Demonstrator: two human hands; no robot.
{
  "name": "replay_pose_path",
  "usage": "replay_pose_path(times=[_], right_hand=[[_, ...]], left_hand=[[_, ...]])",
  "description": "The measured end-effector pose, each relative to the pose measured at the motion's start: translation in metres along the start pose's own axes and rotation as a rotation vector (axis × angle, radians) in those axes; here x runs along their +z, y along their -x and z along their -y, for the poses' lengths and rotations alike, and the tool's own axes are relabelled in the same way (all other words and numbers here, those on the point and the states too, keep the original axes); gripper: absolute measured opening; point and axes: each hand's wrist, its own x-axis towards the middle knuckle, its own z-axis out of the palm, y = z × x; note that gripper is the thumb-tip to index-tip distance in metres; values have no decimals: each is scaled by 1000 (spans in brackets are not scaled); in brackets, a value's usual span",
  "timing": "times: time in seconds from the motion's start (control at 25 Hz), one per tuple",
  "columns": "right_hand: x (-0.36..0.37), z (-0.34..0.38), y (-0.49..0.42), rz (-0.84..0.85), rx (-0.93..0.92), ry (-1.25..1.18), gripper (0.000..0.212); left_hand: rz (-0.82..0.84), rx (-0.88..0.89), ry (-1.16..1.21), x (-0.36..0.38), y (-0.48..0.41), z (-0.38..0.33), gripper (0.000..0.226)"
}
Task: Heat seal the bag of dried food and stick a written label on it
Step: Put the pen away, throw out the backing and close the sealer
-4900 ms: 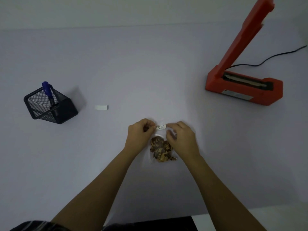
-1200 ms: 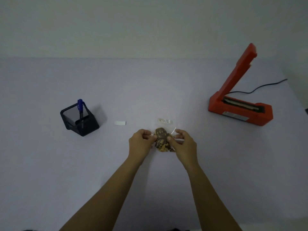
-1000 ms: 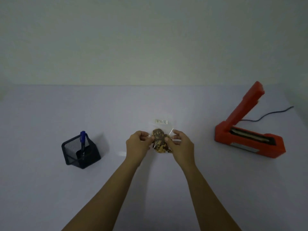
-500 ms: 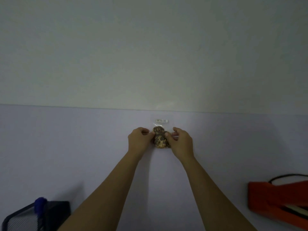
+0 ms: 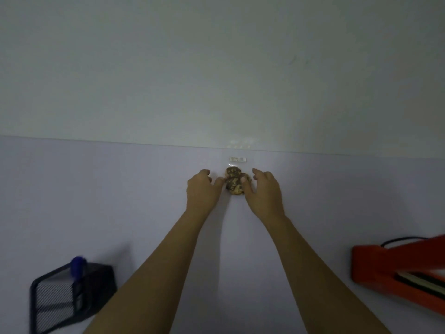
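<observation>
A clear bag of brown dried food lies on the pale table near its far edge, by the wall. A small white written label sits on the bag's upper end. My left hand is just left of the bag, index finger and thumb spread apart, thumb tip at the bag's edge. My right hand is just right of it, fingers lifted, thumb resting on the food. Neither hand pinches the bag.
The orange heat sealer stands at the right edge with its arm raised, its black cable behind it. A black mesh pen holder with a blue pen stands at the lower left. The wall rises just behind the bag.
Both hands carried the labelled bag away from me to the far side of the table. Their pinch on the bag has now loosened, fingers spread. The view tilted up.
</observation>
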Motion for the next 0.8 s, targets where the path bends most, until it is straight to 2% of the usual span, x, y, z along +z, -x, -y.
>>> replay_pose_path(times=[0.08,0.28,0.36,0.44,0.52,0.6,0.68,0.8], right_hand=[[1,17,35,16,-74,5,37],[35,38,131,225,-123,119,44],[52,41,161,261,-151,184,47],[66,41,178,293,-141,255,49],[72,44,185,269,-132,325,55],[74,45,186,274,-114,339,64],[74,46,185,267,-123,350,66],[74,43,177,241,-133,345,65]], left_hand=[[-45,22,26,-31,35,-4,41],[-263,125,139,-125,141,18,38],[-405,116,76,-159,174,52,44],[-501,20,-9,-179,193,88,64],[-444,-132,-119,-180,197,116,95],[-321,-293,-175,-168,196,131,111],[-296,-325,-111,-159,193,140,108],[-379,-247,7,-152,182,134,97]])
